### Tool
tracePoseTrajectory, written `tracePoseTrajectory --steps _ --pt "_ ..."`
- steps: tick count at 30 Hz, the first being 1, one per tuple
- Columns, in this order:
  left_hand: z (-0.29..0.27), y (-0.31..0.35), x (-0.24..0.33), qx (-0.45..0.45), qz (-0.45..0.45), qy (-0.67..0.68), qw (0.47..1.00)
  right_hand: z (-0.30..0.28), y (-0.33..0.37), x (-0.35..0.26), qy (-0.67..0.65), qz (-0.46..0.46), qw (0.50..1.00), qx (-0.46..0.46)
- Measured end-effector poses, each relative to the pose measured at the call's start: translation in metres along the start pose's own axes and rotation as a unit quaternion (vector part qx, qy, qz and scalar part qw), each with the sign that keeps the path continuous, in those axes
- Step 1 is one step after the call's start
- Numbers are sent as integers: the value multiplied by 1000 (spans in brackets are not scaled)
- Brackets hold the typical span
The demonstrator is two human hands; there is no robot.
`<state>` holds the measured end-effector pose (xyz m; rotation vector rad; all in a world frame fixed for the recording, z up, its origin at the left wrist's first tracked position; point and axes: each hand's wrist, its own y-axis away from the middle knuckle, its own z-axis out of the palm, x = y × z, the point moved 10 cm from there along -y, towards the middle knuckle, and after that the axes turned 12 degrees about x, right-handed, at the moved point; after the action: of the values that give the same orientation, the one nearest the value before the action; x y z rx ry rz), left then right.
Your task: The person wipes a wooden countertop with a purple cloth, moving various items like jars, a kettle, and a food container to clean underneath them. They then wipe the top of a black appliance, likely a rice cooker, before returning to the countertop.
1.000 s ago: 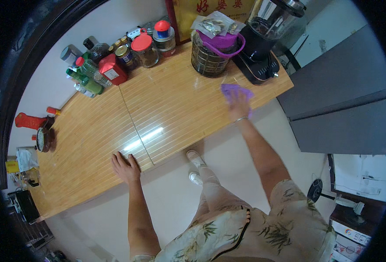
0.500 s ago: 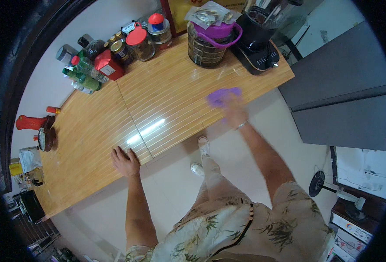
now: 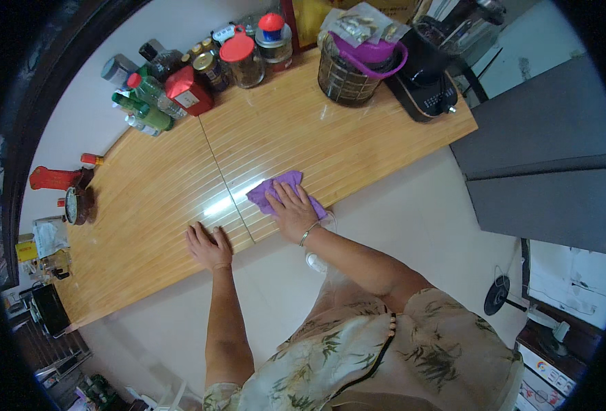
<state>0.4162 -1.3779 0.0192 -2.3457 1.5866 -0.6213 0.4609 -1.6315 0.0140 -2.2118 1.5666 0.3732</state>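
A purple cloth [image 3: 262, 196] lies bunched on the wooden tabletop [image 3: 358, 147], just right of the seam between two panels. My right hand [image 3: 296, 216], with a bracelet at the wrist, holds it pressed to the wood; the fingers are stretched over the cloth and part of it sticks out past both sides of the hand. My left hand [image 3: 209, 246] rests palm down at the near edge of the table, left of the seam. Its fingers are spread and nothing is in them. A bright strip of reflected light crosses the wood between the two hands.
Bottles [image 3: 149, 113], a red tin [image 3: 188, 91] and lidded jars [image 3: 242, 61] line the wall side. Farther right stand a basket-like container with a purple handle [image 3: 347, 79] and a black blender [image 3: 423, 89]. A brown pot [image 3: 77, 205] sits at the left. Grey cabinets [image 3: 543, 164] are right.
My right hand has swept the purple cloth leftward and nearer, from the table's right part to beside the seam. The left hand stays on the near edge. The view has shifted slightly.
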Motion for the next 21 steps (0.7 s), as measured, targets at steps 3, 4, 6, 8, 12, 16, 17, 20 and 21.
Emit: tracePoseTrajectory --steps 3,4,6,8,12,16,17,20,21 --pt "0 -2 -2 -4 -3 -7 1000 -8 -6 27 -119 -20 992 -37" --pt "-2 -4 -3 -11 -5 -3 1000 -28 -15 34 -292 43 955 -26" --pt "-2 -5 -5 -31 -17 4 999 -44 -1 58 -672 358 643 -88" --pt "-5 -6 4 -28 -17 41 999 -63 18 56 -808 432 383 -112" --pt "-5 -7 -10 -15 -28 115 993 -101 8 62 -855 338 382 -92" --pt "-20 11 24 -21 -1 141 990 -126 4 100 -801 391 451 -37" --pt "-31 13 46 -20 6 173 985 -140 -2 126 -720 348 601 -11" --pt "-12 14 85 -46 15 205 978 -152 -3 193 -452 223 863 38" --pt "-10 8 112 -73 -1 235 969 -147 4 214 -404 209 890 31"
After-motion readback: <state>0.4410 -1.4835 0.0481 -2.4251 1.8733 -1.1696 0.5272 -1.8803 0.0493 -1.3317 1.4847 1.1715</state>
